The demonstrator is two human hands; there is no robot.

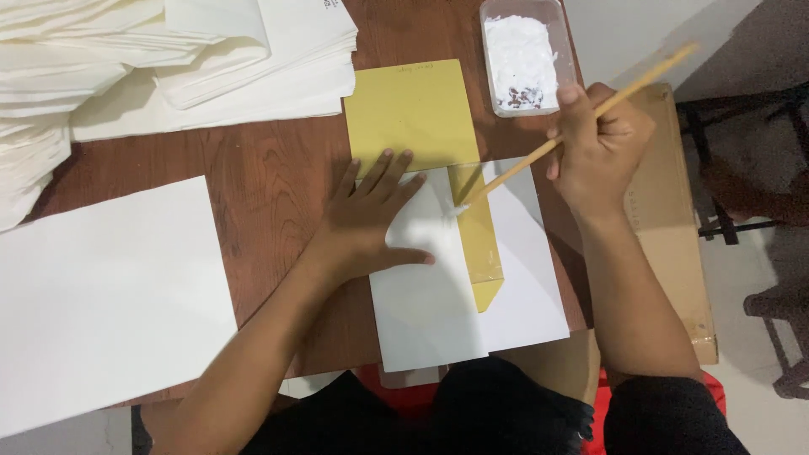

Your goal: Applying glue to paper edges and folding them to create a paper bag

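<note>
My left hand (366, 221) lies flat, fingers spread, pressing on a white sheet (430, 312) folded over a yellow card (413, 109). A yellow strip (482, 253) of the card shows between the white flaps. My right hand (600, 147) grips a long wooden stick brush (556, 139); its white tip touches the edge of the white flap beside the yellow strip.
A clear plastic tub of white paste (522, 59) stands at the back right. Stacks of folded white paper (168, 59) fill the back left. A large white sheet (101, 295) lies at the left. A cardboard piece (674, 211) sits at the right table edge.
</note>
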